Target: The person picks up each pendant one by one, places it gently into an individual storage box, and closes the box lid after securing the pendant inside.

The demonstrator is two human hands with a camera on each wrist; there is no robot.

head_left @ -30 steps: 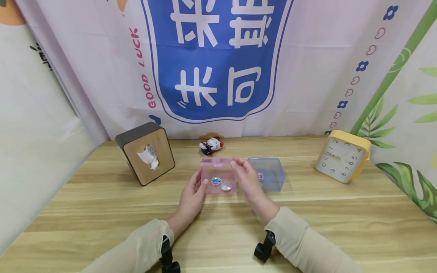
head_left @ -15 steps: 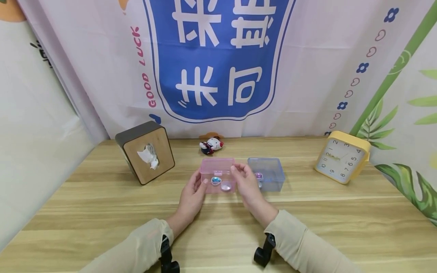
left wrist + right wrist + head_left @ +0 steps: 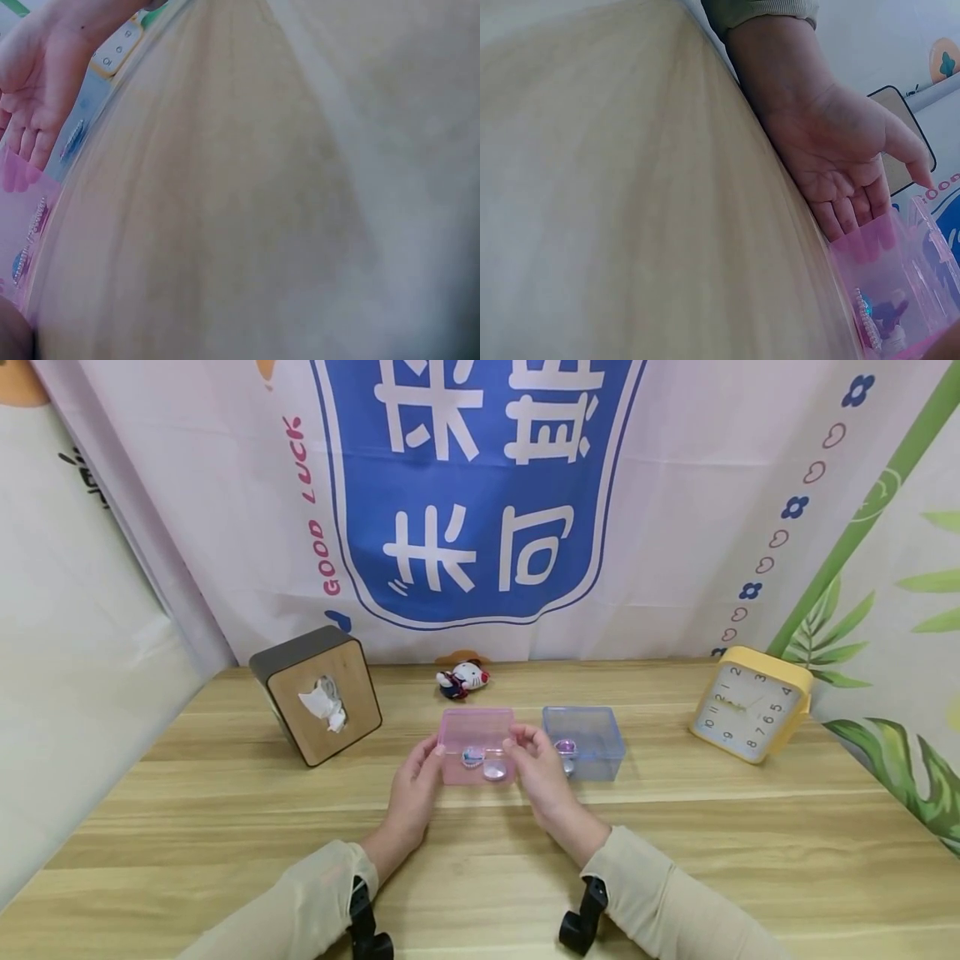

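Note:
A clear pink plastic box (image 3: 459,775) stands between both hands, its hinged lid (image 3: 476,727) tilted over it. Inside lie a blue gem (image 3: 472,757) with a beaded rim and a pale oval piece (image 3: 495,770). My left hand (image 3: 408,793) rests against the box's left side; the right wrist view shows its fingers straight along the wall and its thumb raised. With thumb and finger, my right hand (image 3: 546,781) holds the lid's right front corner. Its other fingers lie along the right wall in the left wrist view. The lid's grip is partly hidden there.
A clear blue box (image 3: 603,767) with a purple gem (image 3: 565,747) inside stands close to the right hand. Behind are a small cat-like doll (image 3: 463,679), a tissue box (image 3: 363,693) on the left and a yellow clock (image 3: 750,706) on the right.
The pink lid has swung down and toward me from nearly upright, with my right thumb lowering alongside it. My left thumb has drawn back slightly from the front of the box.

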